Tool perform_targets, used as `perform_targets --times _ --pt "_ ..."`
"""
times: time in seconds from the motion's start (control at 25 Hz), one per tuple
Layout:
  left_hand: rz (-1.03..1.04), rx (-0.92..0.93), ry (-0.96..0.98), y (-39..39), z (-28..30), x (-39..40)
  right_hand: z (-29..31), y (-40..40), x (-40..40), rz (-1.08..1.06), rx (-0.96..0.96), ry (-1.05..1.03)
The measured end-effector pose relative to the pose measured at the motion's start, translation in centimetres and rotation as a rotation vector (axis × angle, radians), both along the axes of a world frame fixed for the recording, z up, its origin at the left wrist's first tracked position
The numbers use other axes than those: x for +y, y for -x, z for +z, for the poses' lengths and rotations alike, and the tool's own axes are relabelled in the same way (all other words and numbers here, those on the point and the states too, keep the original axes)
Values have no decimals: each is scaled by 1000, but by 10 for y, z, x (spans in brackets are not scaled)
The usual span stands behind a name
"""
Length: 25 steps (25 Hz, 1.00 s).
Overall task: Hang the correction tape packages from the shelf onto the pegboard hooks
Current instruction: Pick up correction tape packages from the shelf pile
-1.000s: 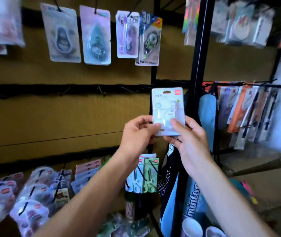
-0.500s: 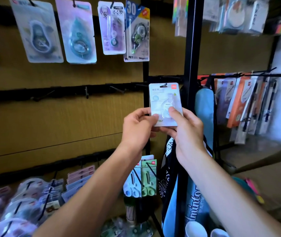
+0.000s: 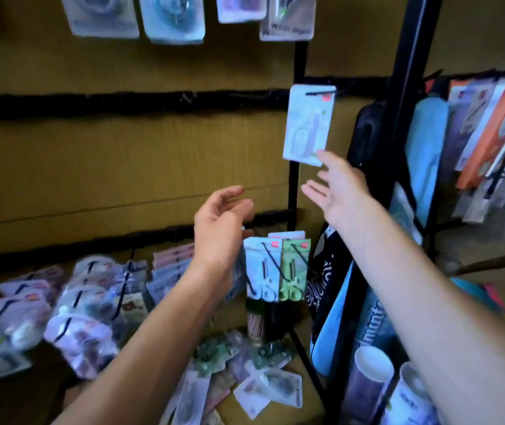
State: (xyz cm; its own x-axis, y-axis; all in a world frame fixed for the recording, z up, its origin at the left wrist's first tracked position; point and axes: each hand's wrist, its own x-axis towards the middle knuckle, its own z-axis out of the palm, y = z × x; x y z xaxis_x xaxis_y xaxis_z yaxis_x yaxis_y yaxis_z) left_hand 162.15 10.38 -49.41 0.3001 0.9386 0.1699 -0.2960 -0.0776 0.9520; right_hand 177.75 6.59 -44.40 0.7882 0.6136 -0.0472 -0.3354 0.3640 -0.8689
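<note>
Head view: the brown pegboard wall point(image 3: 122, 154) fills the background, crossed by a black horizontal rail of hooks point(image 3: 122, 102). Low in the picture, the shelf point(image 3: 303, 391) carries a loose heap of clear-fronted correction tape packages point(image 3: 245, 372), with more bagged packets point(image 3: 76, 311) spread to its left.

High on the right end of the rail, a pale blue-white carded correction tape package point(image 3: 309, 125) hangs from a black hook point(image 3: 321, 93) that passes through its top slot. Its long axis runs near vertical, tilted a little so the bottom edge swings leftward.

The right hand point(image 3: 341, 191) is the nearer one. It sits just below the hanging package, palm open and fingers spread, the longest fingertip point(image 3: 321, 156) at or just beside the card's lower right corner; blur keeps me from telling whether they touch. It grips nothing.

The left hand point(image 3: 223, 222) is lower and to the left, well apart from the hanging card, with its fingers loosely curled and empty. It lies between the hung package above and the heap below.

In my judgement this package is hung, so the coming move turns downward: the remaining packages lie below both hands, towards the person, and the left hand is closer to them.
</note>
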Motion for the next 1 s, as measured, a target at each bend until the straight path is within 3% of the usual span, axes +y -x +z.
perform_targets --times 0.24,0.4,0.6,0.68,0.92,1.0 --pt "246 7 279 95 -154 -27 -163 82 -69 10 254 -20" --pt "246 178 375 106 -244 -29 -301 118 -47 19 341 360" --pt "205 456 485 105 -343 12 -419 107 1 70 237 765" --pt "177 626 468 106 -385 40 -457 91 24 86 53 927" --pt "-15 1150 285 113 -488 97 -532 30 67 493 -977 1405" --pt "5 1212 188 115 -508 103 -551 14 71 576 -1114 1461"
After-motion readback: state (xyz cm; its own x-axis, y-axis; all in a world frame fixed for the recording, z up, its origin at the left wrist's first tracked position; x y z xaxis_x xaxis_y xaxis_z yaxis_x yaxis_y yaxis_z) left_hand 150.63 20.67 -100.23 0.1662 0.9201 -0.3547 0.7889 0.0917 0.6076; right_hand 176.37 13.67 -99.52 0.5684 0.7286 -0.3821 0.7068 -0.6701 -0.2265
